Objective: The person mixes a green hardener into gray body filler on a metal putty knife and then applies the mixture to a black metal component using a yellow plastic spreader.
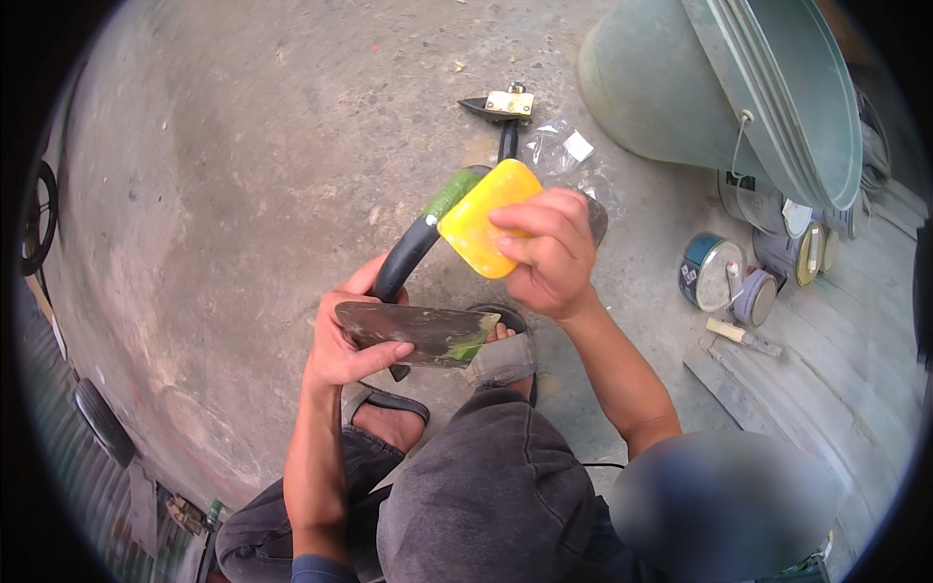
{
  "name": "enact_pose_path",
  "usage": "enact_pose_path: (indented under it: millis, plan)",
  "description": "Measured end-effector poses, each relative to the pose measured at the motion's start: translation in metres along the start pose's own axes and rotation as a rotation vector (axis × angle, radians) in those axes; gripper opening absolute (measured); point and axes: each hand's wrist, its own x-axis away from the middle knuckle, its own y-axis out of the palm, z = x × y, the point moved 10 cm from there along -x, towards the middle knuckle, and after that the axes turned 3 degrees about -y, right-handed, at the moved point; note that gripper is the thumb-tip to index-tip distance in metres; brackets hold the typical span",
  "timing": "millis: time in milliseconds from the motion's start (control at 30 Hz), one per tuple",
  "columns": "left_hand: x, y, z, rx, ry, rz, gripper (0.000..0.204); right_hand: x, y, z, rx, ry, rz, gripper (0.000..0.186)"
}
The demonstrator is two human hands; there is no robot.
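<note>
My right hand (pixel 554 248) pinches a yellow flat spreader (pixel 486 219) between thumb and fingers. The spreader's left edge meets green putty (pixel 452 197) smeared on a curved black tube (pixel 408 255). My left hand (pixel 340 340) grips the tube's lower end, fingers behind it. Its thumb also presses on a dark flat plate (pixel 413 325) with a dab of green putty at one corner. Beyond the spreader, a black stem with a pale metal bracket (pixel 510 102) shows; whether it joins the tube is hidden.
Clear plastic wrapping (pixel 549 146) lies on the concrete floor (pixel 243 175). A large grey-green bucket (pixel 651 87) lies tilted at the upper right. Below it are several paint tins (pixel 709 272) and a brush (pixel 743 337). A black tyre (pixel 102 423) rests at far left.
</note>
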Motion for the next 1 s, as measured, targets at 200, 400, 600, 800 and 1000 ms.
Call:
enact_pose_path:
  millis: [200, 400, 600, 800, 1000]
  plan:
    - [0.000, 0.002, -0.001, 0.020, -0.012, 0.018, 0.030, 0.021, 0.017, -0.003, -0.001, 0.020, 0.030, 0.018]
    - [0.002, -0.005, -0.005, 0.018, -0.115, 0.062, 0.039, 0.026, 0.020, -0.006, 0.009, 0.020, -0.035, 0.016]
    - [0.000, 0.000, 0.006, -0.011, 0.033, -0.004, 0.028, 0.007, -0.002, -0.005, -0.082, 0.053, -0.246, 0.019]
    - [-0.001, 0.019, 0.006, -0.095, 0.031, -0.011, 0.021, -0.055, -0.035, 0.038, -0.135, 0.375, -0.217, 0.018]
    - [0.000, 0.022, 0.007, -0.085, 0.052, 0.007, 0.019, -0.079, 0.006, 0.050, -0.274, 0.406, -0.464, 0.020]
